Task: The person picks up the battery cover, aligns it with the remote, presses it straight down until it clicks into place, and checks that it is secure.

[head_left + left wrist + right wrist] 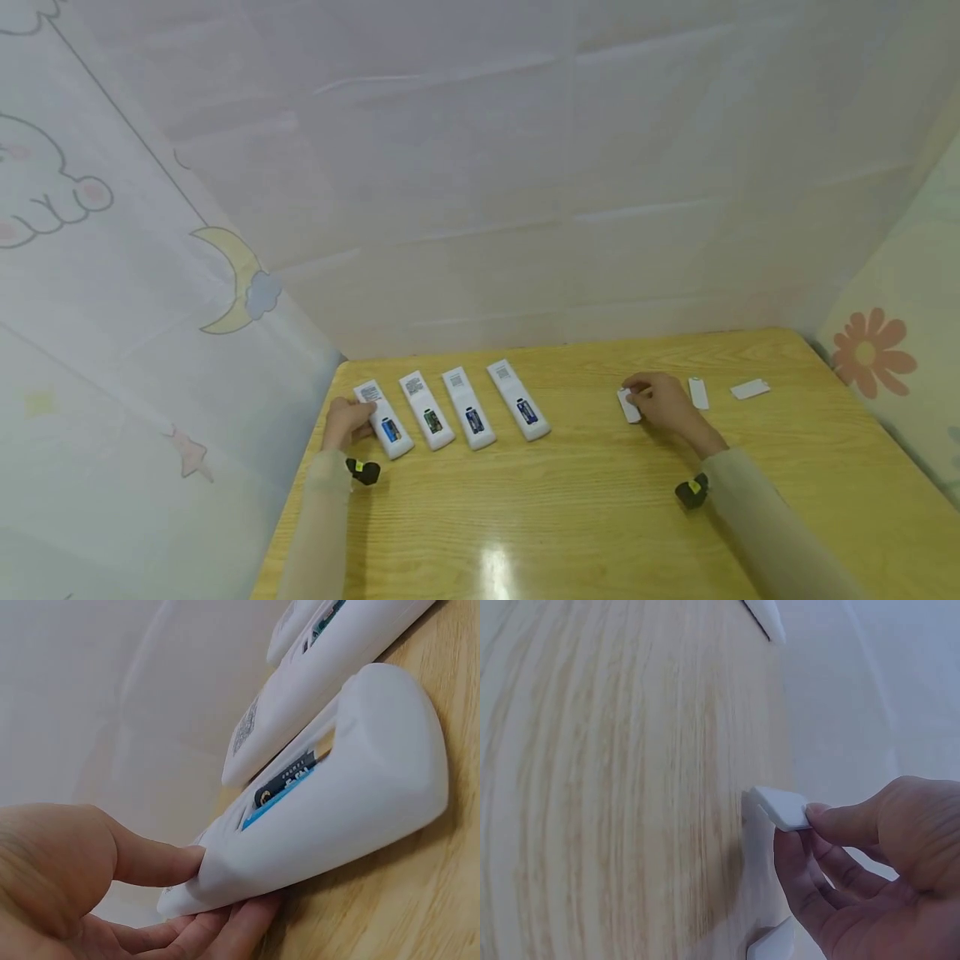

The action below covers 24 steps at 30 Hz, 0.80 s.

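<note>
White plastic remote (383,418) in the left hand (348,422), small white cover (629,407) in the right hand (663,402).
Seen from the head, the remote lies at the left hand's 3 o'clock, thumb on its near side, other fingers along its lower edge, clamped on the labelled half; its open bay, holding batteries (392,430), sits at the fingertips' 5 o'clock. At the right hand's 9 o'clock, thumb and fingertips pinch the cover by one end, its free end tilted out beyond them; whether it touches the table (525,517) I cannot tell. Three more remotes (463,398) stand in a row at the held remote's 3 o'clock; two more covers (698,393) lie at the right hand's 3 o'clock. Pale backdrop (450,167) at 12 o'clock.
</note>
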Motion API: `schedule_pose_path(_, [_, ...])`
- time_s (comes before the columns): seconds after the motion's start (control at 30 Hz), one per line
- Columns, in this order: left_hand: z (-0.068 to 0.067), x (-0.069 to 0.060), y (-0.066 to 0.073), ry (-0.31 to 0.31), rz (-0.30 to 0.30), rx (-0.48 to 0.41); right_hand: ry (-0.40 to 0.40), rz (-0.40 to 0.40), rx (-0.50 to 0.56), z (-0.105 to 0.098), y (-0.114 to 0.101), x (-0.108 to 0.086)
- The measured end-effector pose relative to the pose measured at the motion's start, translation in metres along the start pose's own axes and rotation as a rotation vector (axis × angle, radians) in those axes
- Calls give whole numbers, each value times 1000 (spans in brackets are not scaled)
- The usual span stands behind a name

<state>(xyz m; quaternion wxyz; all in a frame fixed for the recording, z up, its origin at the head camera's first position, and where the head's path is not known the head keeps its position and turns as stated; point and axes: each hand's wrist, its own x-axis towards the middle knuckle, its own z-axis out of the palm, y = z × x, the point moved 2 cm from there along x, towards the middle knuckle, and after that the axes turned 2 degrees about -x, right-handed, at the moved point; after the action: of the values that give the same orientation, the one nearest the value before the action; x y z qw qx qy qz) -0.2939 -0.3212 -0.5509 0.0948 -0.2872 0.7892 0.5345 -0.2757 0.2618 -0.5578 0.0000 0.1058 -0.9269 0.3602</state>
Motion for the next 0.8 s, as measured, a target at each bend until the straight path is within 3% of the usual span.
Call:
schedule_pose_path(0.33, [1, -2, -1, -75, 31, -40, 25, 10, 14, -6, -6, -2])
schedule_pose_path(0.6, [2, 2, -6, -95, 64, -74, 8, 54, 144, -9, -9, -1])
schedule_pose_path(0.8, [2, -6, -6, -107, 107, -103, 7, 59, 170, -10, -13, -2])
